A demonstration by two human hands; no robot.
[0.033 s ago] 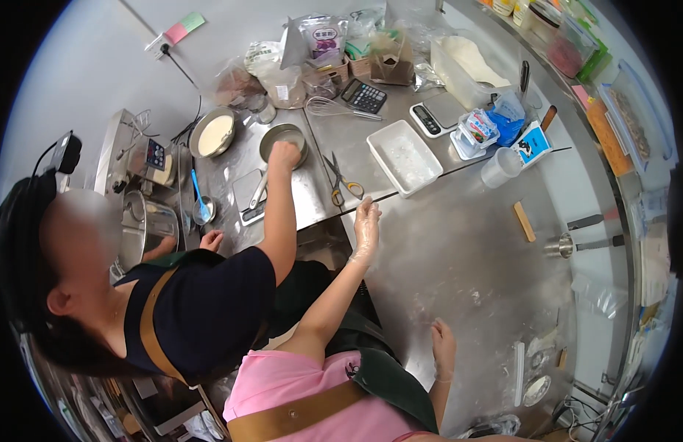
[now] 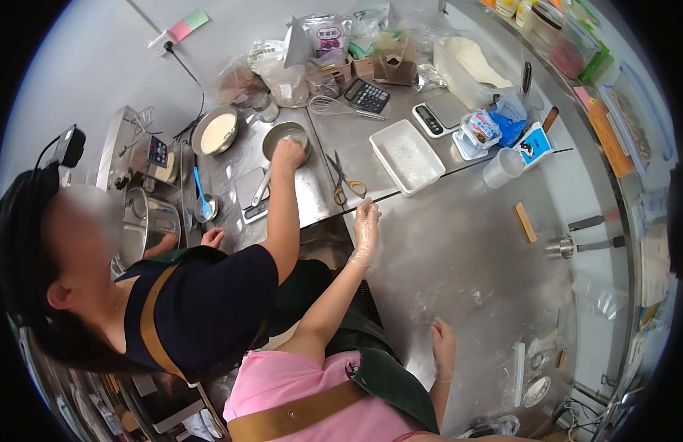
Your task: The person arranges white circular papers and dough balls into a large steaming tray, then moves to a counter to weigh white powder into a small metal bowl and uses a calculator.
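Observation:
My left hand (image 2: 366,222), in a clear plastic glove, hovers by the near edge of the steel table. Its fingers are loosely bent and apart, with nothing seen in them. Just beyond it lie scissors (image 2: 344,180) with black and orange handles, and to their right a white rectangular tray (image 2: 407,156). My right hand (image 2: 444,346), also gloved, is low over the steel worktop (image 2: 459,258), fingers loosely extended and holding nothing visible. At left, a co-worker's hand (image 2: 288,153) reaches over a metal pan (image 2: 304,137); what it holds is hidden.
A bowl of pale liquid (image 2: 218,132), whisk (image 2: 334,107), calculator (image 2: 366,96) and white scale (image 2: 432,120) stand farther back. A clear cup (image 2: 502,169) and wooden block (image 2: 525,222) are on the right. The co-worker (image 2: 201,309) stands close at my left.
The view has shifted very slightly. My two hands stay in place, and the co-worker's hand remains over the metal pan.

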